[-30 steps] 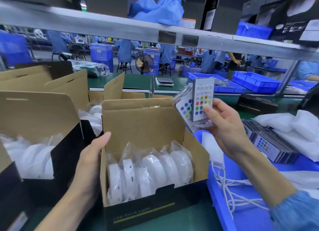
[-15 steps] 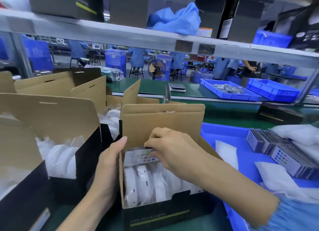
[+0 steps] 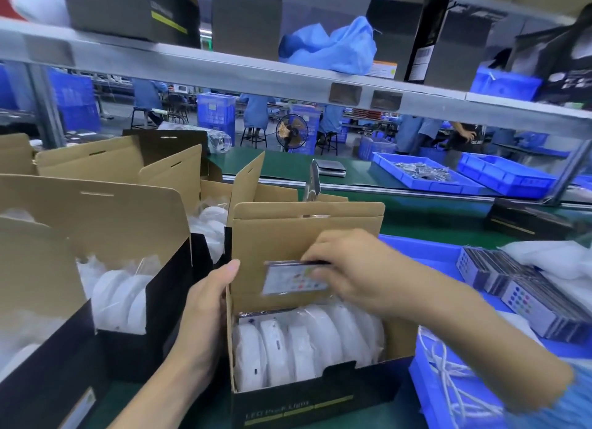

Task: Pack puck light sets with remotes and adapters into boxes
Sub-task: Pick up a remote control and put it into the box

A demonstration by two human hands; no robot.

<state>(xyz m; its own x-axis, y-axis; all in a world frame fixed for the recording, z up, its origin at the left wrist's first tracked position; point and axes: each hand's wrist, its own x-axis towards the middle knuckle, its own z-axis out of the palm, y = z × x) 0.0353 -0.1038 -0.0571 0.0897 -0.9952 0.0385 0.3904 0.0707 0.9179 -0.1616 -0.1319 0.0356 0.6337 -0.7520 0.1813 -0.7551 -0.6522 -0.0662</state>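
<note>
Several open cartons stand on the green tabletop (image 3: 426, 223), entered largest first. Shelf (image 3: 224, 73), grey metal, spans the view overhead, carrying dark boxes and a crumpled blue cloth (image 3: 330, 49). Left carton (image 3: 96, 223), flap raised, bagged white puck lights inside. Centre box (image 3: 307, 396), black outside and brown inside, lid flap upright; row of bagged puck lights (image 3: 304, 342) standing on edge within. Blue tray (image 3: 426, 393), just right of the box, holding white cables (image 3: 448, 374) and a stack of bagged remotes (image 3: 525, 287). Left hand (image 3: 205, 303), fingers wrapped round the box's left wall, thumb up against its edge. Right hand (image 3: 349, 268), fingers curled, pinching a bagged remote (image 3: 294, 279) held flat against the inner flap, above the puck lights; the remote is blurred, coloured buttons just visible.
</note>
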